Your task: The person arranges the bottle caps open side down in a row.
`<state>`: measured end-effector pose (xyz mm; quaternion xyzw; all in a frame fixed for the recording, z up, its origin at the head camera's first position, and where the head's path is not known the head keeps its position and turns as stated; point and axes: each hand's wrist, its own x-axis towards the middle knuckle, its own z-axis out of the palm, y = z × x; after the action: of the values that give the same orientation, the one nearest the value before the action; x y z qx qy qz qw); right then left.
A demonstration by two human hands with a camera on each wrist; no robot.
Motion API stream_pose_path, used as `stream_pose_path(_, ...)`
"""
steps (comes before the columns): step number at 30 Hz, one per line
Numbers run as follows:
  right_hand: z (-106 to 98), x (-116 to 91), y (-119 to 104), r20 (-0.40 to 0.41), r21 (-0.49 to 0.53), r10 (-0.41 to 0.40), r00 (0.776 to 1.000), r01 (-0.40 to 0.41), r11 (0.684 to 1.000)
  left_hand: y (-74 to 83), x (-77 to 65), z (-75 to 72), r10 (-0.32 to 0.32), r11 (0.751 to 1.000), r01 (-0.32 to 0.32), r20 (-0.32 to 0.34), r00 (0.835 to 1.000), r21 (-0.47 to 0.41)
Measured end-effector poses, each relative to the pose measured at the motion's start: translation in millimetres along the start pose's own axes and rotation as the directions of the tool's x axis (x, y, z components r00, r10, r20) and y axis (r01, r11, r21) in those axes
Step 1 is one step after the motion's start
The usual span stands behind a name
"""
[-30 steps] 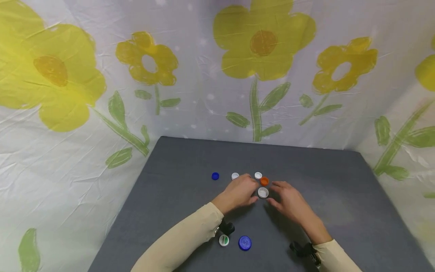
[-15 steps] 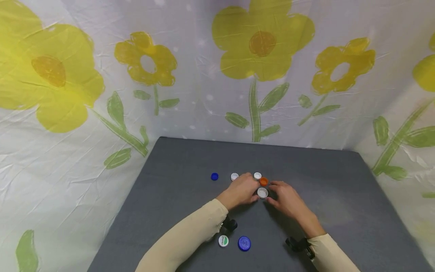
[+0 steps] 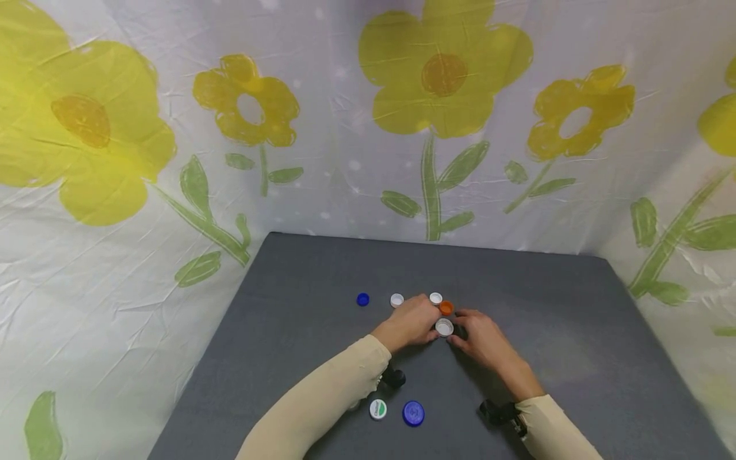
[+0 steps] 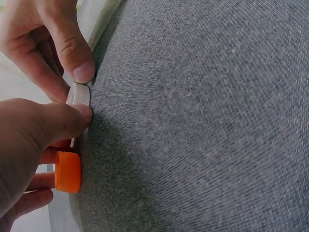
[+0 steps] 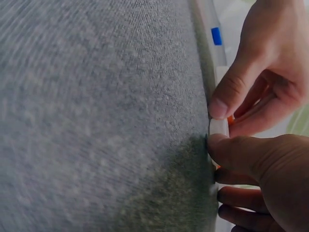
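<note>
A larger white bottle cap (image 3: 444, 328) lies open side up on the grey table, between both hands. My left hand (image 3: 411, 319) holds its left side, with the thumb at the near edge and fingers behind. From the right, my right hand (image 3: 484, 338) grips the same cap's edge between thumb and forefinger. Just beyond it sits an orange bottle cap (image 3: 446, 308), near the left hand's fingers in the left wrist view. A small white cap (image 3: 436, 298) touches or nearly touches the orange one on its far side. The fingers partly hide the larger cap in both wrist views.
Farther left lie another white cap (image 3: 397, 300) and a small blue cap (image 3: 363, 299). Nearer the person are a white cap with a green mark (image 3: 377, 409) and a large blue cap (image 3: 413, 413). A flowered curtain (image 3: 339, 160) surrounds the dark grey table (image 3: 299, 306).
My right hand has come slightly left, its thumb and fingers closer around the larger white cap. The left forearm has shifted a little to the right. The caps look unmoved.
</note>
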<state>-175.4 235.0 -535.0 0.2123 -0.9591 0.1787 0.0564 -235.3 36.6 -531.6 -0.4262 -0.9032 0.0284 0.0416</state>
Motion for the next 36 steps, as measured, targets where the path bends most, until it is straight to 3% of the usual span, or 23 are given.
stream_pose_path(11,4,-2,-2,-0.049,-0.008,-0.03,0.998,0.03,1.0,2.4,-1.2,-0.3,0.028,0.999,-0.028,-0.01,1.0,0.017)
stream_pose_path(18,-7,-6,-9,-0.078,0.003,-0.058,0.995,0.059,0.998,2.7,-6.8,-9.0,0.06,0.998,-0.06,-0.062,0.996,-0.001)
stream_pose_path(36,-27,-19,-24,-0.155,0.019,-0.095,0.983,0.099,0.995,2.8,-26.4,-36.3,0.096,0.992,-0.104,-0.101,0.99,-0.078)
